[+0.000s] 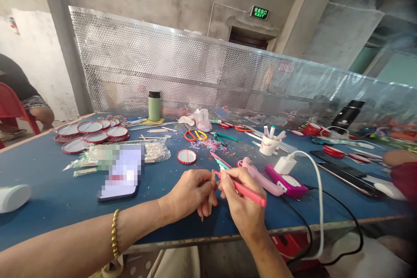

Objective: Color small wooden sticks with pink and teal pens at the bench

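The left hand (187, 193) pinches a thin wooden stick (211, 197) between thumb and fingers, so that the stick stands nearly upright just in front of its fingertips, in the gap between the two hands. The right hand (244, 200) grasps a pink pen (250, 192) like a writing tool, its tip end pointing leftward to the stick's upper end; whether the tip touches the wood is too small to tell. Just beyond the left hand lies a round red-rimmed disc (186, 157) crossed by coloured stripes, and farther past it a scatter of coloured scraps (213, 145). To the left of that hand are a phone (121, 173) and, behind the phone, a clear plastic bag of wooden sticks (158, 151); more red-rimmed discs (90, 127) are piled farther off. Beyond the right hand, to its right, sit a pink handheld device (260, 176), a purple power socket (288, 180) with a white charger (285, 164) and a paper cup (269, 146) holding pens.
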`<state>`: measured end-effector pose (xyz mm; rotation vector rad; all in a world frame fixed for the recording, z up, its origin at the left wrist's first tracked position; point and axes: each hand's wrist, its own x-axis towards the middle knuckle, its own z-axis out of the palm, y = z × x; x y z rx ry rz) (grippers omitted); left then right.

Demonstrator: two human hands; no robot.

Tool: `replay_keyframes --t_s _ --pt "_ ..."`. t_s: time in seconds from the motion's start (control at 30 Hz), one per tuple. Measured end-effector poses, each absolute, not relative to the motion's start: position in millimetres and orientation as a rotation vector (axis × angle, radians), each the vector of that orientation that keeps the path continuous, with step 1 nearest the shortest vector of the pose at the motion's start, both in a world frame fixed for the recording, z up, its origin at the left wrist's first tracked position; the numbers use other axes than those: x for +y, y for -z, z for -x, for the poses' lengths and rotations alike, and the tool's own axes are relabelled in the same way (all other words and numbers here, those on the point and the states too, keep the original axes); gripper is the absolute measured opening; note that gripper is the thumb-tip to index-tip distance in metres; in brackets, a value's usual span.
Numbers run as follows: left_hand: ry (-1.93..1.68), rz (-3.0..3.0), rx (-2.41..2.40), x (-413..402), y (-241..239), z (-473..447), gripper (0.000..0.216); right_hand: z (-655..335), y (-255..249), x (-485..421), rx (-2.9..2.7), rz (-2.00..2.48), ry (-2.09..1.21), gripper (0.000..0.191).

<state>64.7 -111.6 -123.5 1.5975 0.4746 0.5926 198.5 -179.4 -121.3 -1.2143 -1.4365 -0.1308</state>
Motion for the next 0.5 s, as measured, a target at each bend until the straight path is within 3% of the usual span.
replay_keyframes --t_s 0.5 --pt "-0.594 -1.606 0.479 -111.0 125.0 -64.4 0.031 -198.9 120.4 -178.7 -1.453 1.209 0.162 0.022"
